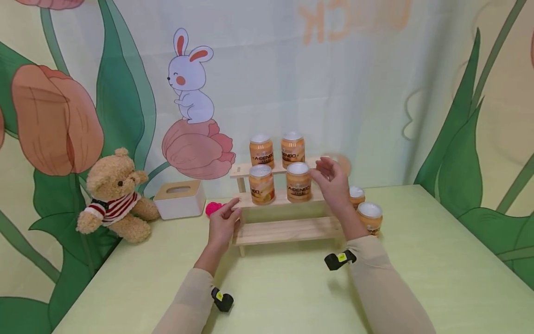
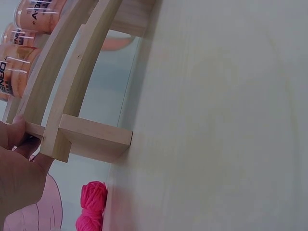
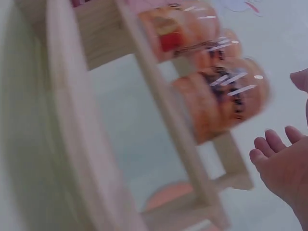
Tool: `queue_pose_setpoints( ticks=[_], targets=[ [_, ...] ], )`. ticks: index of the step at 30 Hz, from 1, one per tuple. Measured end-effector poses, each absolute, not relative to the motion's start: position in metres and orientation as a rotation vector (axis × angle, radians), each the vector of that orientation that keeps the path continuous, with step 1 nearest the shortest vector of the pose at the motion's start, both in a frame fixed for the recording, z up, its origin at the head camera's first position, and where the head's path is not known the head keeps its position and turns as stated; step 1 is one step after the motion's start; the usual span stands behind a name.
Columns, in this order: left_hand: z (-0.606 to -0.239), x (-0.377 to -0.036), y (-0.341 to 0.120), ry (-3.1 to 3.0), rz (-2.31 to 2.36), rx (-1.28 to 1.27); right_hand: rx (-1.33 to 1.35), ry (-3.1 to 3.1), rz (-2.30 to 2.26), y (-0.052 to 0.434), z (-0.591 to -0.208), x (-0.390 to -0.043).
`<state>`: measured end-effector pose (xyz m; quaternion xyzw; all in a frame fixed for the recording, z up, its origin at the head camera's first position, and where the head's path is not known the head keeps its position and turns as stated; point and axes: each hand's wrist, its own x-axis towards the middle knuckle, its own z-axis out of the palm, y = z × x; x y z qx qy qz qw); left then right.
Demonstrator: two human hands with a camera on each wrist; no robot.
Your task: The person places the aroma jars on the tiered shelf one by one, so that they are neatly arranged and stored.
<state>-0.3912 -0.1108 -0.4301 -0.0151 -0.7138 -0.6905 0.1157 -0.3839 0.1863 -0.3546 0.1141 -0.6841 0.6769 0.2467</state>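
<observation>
Pinching L end of rack (image 1: 288,230) w/ L grip (image 1: 221,227); R grip (image 1: 335,186) was spread nr rack's R end.
Front R can (image 1: 298,186) stood on rack's mid tier; R-grip brush or L-grip tug prob. could've tipped it.

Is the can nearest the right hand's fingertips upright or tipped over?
Upright: the can stands on the middle shelf, its pale top facing up.

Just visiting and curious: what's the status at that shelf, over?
Left hand gripping left end of tiered wooden shelf. Right hand open, apart from right A-BENDO can on middle tier. Four cans shelved, two beside. No obstruction apparent.
</observation>
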Motion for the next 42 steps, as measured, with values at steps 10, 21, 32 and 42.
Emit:
queue_pose_setpoints(
  ticks=[10,21,32,42],
  targets=[
    [-0.427,-0.389,-0.113,-2.077,-2.003,-0.079,0.226,-1.947,1.670,0.241,-0.335,-0.350],
    [-0.428,-0.389,-0.117,-2.105,-2.004,-0.085,0.182,-2.268,1.464,0.310,-0.381,-0.344],
    [-0.432,-0.391,-0.117,-2.088,-2.026,-0.085,0.171,-2.511,1.590,0.350,-0.434,-0.348],
    [-0.426,-0.389,-0.110,-2.085,-2.037,-0.093,0.224,-2.533,1.625,0.361,-0.451,-0.347]
  ],
)
